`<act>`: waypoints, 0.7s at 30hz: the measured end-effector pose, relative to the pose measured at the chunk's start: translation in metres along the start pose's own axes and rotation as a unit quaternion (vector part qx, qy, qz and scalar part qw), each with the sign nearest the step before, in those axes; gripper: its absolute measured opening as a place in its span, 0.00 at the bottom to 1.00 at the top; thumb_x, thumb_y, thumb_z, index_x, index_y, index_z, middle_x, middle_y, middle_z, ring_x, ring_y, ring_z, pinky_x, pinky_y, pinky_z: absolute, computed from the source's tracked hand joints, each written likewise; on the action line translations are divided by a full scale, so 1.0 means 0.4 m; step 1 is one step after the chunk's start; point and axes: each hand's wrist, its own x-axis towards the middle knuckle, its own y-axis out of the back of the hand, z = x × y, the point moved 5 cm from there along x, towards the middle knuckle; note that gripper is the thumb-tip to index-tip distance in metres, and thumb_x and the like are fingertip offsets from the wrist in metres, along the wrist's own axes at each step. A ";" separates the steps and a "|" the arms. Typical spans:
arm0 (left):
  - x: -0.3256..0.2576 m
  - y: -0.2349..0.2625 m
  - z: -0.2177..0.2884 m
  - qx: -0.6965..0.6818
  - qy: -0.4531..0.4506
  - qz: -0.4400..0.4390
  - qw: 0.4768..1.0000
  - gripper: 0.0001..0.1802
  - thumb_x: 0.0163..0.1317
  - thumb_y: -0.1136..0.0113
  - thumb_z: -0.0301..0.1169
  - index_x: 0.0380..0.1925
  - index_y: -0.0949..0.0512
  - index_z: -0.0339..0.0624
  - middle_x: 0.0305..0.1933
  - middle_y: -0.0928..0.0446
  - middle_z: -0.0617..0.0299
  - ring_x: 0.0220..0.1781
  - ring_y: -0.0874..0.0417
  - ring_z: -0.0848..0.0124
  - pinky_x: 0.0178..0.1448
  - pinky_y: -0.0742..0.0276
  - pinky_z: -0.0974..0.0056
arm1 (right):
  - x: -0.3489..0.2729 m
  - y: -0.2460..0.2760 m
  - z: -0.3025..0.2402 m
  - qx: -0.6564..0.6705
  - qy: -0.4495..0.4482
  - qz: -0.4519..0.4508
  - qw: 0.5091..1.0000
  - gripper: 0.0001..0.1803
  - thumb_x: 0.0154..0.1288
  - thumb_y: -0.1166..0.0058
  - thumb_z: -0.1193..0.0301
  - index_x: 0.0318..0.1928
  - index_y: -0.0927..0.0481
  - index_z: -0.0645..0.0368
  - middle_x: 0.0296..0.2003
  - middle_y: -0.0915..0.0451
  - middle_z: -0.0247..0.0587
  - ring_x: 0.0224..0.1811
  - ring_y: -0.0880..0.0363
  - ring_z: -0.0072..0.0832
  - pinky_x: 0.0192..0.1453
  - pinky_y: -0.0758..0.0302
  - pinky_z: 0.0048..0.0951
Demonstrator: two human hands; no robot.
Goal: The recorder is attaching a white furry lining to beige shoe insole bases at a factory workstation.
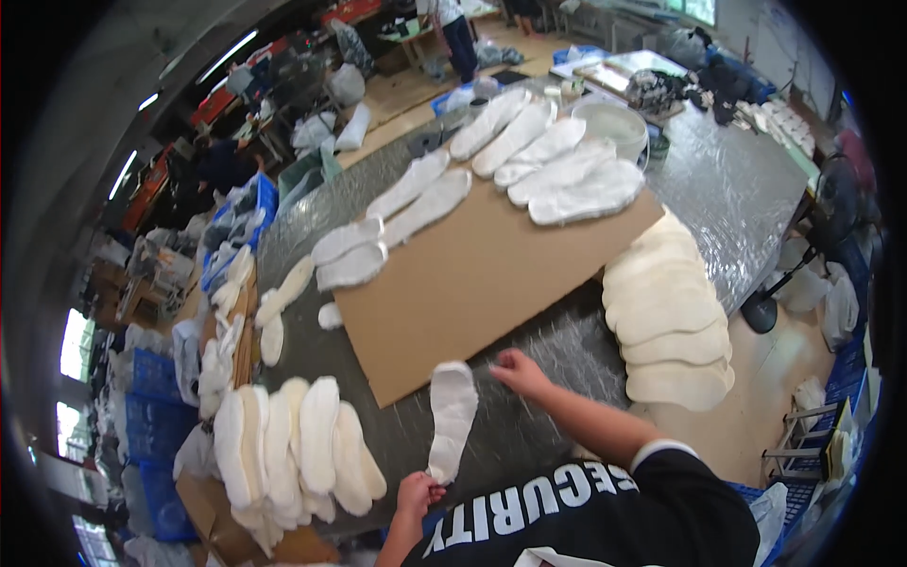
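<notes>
A white shoe insole [453,416] hangs over the dark tabletop, pinched at its lower end by my left hand [416,493]. My right hand [518,371] is just to the right of the insole's upper end, a small gap from it. Its fingers are curled together, and whatever they may hold cannot be made out. Beyond both hands lies a brown cardboard sheet [472,293]. White insoles [586,194] rest along its far edge. At the left, a pile of cream and white insoles [283,454] sits at the table edge; a fanned stack of cream insoles [675,326] lies at the right.
The table [737,180] has a shiny dark covering. A white tub [609,128] stands at its far side near dark cloth scraps [652,90]. Blue crates [156,406] line the left, and a metal stand [803,439] is at the right. A person [453,38] stands far off.
</notes>
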 end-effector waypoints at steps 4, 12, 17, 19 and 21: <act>-0.063 0.027 -0.063 -0.028 -0.019 0.041 0.999 0.04 0.55 0.47 0.20 0.25 0.31 0.41 0.26 0.23 0.54 0.24 0.19 0.65 0.26 0.23 0.63 | 0.078 -0.119 -0.024 -0.099 0.039 -0.059 0.993 0.32 0.50 0.32 0.56 0.50 0.25 0.64 0.44 0.20 0.50 0.47 0.20 0.41 0.51 0.24 0.36; -0.136 0.002 -0.140 -0.104 -0.046 0.100 0.988 0.02 0.57 0.48 0.21 0.30 0.28 0.39 0.27 0.21 0.56 0.23 0.18 0.68 0.25 0.23 0.66 | 0.114 -0.209 0.029 -0.204 0.089 -0.074 0.972 0.12 0.48 0.42 0.75 0.37 0.18 0.59 0.34 0.17 0.47 0.40 0.18 0.41 0.45 0.23 0.36; -0.131 0.004 -0.159 -0.106 -0.043 0.120 0.986 0.03 0.57 0.47 0.21 0.32 0.26 0.36 0.29 0.21 0.56 0.25 0.18 0.68 0.26 0.23 0.66 | 0.036 -0.134 0.038 -0.216 0.103 -0.079 0.968 0.11 0.49 0.48 0.79 0.34 0.18 0.59 0.35 0.18 0.50 0.43 0.19 0.46 0.48 0.24 0.39; -0.123 0.000 -0.153 -0.092 -0.051 0.112 0.988 0.04 0.59 0.47 0.21 0.34 0.24 0.35 0.30 0.21 0.56 0.26 0.18 0.69 0.28 0.22 0.67 | -0.020 -0.062 0.027 -0.182 0.090 -0.052 0.978 0.11 0.50 0.49 0.78 0.35 0.18 0.59 0.34 0.18 0.51 0.41 0.19 0.46 0.46 0.24 0.39; -0.108 -0.040 -0.121 -0.063 -0.078 0.075 0.992 0.05 0.60 0.47 0.21 0.36 0.23 0.34 0.31 0.20 0.57 0.28 0.18 0.69 0.30 0.22 0.68 | -0.087 0.040 0.017 -0.162 0.066 -0.044 0.984 0.10 0.51 0.50 0.78 0.35 0.18 0.59 0.34 0.18 0.51 0.41 0.19 0.46 0.46 0.24 0.39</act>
